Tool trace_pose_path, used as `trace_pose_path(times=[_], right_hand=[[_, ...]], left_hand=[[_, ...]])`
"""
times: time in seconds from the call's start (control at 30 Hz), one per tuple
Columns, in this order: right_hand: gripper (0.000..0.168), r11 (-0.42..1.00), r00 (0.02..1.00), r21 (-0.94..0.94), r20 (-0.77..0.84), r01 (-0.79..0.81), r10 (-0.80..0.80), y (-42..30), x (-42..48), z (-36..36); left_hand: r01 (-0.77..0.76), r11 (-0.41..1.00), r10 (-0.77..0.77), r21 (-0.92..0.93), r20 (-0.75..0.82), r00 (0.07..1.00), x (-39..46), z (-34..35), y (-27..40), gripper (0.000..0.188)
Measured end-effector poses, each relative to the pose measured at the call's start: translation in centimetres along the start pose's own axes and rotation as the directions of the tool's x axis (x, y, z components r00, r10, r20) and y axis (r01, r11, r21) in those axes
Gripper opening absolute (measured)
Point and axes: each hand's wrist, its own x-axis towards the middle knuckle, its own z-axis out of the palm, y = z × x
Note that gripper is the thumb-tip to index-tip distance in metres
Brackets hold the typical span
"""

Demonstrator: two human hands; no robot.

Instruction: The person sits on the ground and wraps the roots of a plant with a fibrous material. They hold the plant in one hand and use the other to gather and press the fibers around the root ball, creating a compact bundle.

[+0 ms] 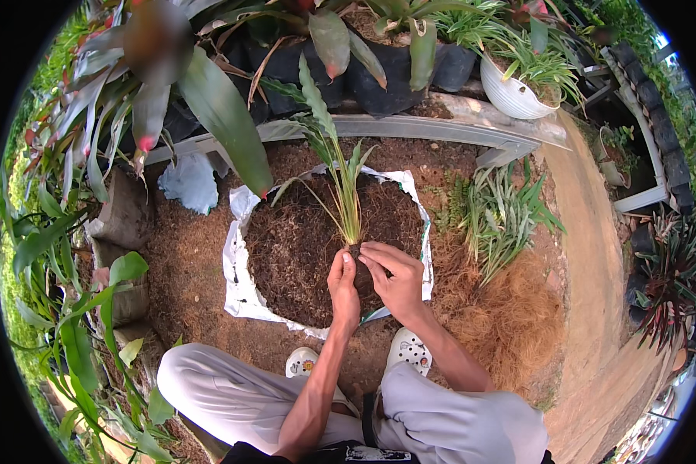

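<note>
A leafy plant [345, 197] with long wavy-edged leaves is held upright by its root end, over dark potting soil [290, 261]. The soil fills a white sack [238, 232] with its rim rolled down. On the left of the stem base, my left hand [344, 290] pinches the roots between thumb and fingers. From the other side, the fingertips of my right hand [395, 277] touch the same root clump. What exactly lies between the right fingertips is too small to tell.
To the right lie a bundle of cut plants [499, 209] and a heap of brown coir fibre [510, 319]. A grey metal rail [383, 126] crosses behind the sack, below bromeliads in black bags [377, 81]. A crumpled pale plastic bag [190, 183] sits at left.
</note>
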Motion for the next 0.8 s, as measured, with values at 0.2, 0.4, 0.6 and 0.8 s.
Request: trace_pose_path(times=[0.2, 0.4, 0.6, 0.8], right_hand=[[0.019, 1.0, 1.0, -0.028, 0.005, -0.01, 0.01, -0.79, 0.39, 0.14], [0.019, 0.993, 0.999, -0.115, 0.048, 0.007, -0.001, -0.87, 0.42, 0.26], [0.019, 0.98, 0.99, -0.163, 0.109, 0.11, -0.092, -0.31, 0.32, 0.11], [0.02, 0.98, 0.986, -0.157, 0.132, 0.125, -0.105, -0.7, 0.36, -0.13]], left_hand=[[-0.022, 0.998, 0.024, 0.054, -0.033, 0.999, 0.15, -0.07, -0.11, 0.041], [-0.033, 0.994, 0.033, 0.108, -0.003, 0.999, 0.09, -0.21, 0.1, 0.042], [-0.036, 0.995, 0.036, 0.098, 0.004, 0.999, 0.02, -0.07, 0.06, 0.041], [-0.034, 0.994, 0.034, 0.104, 0.005, 0.999, 0.02, -0.01, -0.17, 0.042]])
